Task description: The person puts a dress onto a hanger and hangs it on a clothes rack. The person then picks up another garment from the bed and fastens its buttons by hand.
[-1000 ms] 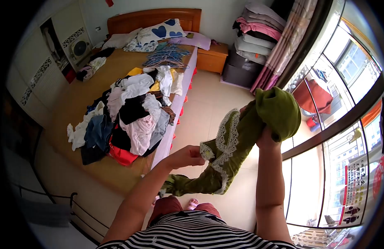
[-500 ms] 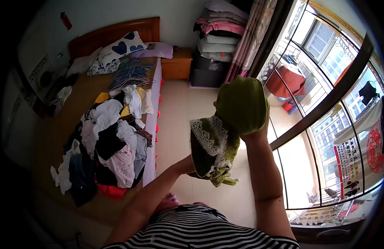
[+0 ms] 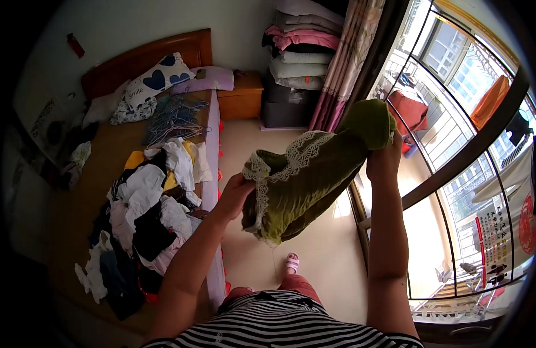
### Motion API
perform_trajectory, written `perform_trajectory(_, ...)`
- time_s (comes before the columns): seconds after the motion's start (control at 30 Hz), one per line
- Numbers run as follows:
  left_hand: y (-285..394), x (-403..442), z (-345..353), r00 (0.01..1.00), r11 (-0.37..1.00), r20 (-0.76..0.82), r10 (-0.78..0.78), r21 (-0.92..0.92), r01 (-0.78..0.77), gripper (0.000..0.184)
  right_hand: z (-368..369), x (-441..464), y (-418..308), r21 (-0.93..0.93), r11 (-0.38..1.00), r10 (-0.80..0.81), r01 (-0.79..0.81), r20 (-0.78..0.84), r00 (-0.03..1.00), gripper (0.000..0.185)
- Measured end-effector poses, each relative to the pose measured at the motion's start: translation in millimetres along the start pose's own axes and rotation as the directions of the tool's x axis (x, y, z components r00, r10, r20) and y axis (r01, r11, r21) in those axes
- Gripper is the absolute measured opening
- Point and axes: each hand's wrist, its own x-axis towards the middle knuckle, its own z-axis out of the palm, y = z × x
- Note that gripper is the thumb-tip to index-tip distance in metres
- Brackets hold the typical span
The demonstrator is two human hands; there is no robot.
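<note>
The green garment is in the air above the floor, its lace edge pinched by the left hand and its rounded end held up by the right hand, whose fingers are mostly hidden. The step appears to be spreading the cloth; a next move likely calls for firm hold at both ends. To the left, heaped clothes lie on the bed, hangers beyond.
</note>
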Motion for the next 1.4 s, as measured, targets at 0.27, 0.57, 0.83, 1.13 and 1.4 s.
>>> perform_trajectory(0.27,68,72,-19,0.971,0.943,-0.237,0.019,-0.319,-0.096,0.026,-57,108,93,0.092,0.974,0.211,-0.206,-0.043,0.977,0.03)
perform_trajectory(0.57,92,126,-26,0.812,0.94,-0.553,0.186,-0.139,-0.311,0.024,-68,203,158,0.346,0.848,0.423,-0.401,0.014,0.906,0.029)
perform_trajectory(0.83,122,118,-39,0.693,0.921,-0.63,0.35,0.094,-0.378,0.026,-25,234,221,0.435,0.821,0.338,-0.369,0.15,0.929,0.03)
perform_trajectory(1.13,190,88,-129,0.518,0.802,-0.638,0.57,0.293,-0.521,0.024,95,249,263,0.417,0.813,0.314,-0.406,0.273,0.909,0.032)
perform_trajectory(1.4,270,38,-212,0.32,0.731,-0.703,0.635,0.412,-0.543,0.021,261,283,280,0.459,0.801,0.193,-0.384,0.41,0.892,0.035)
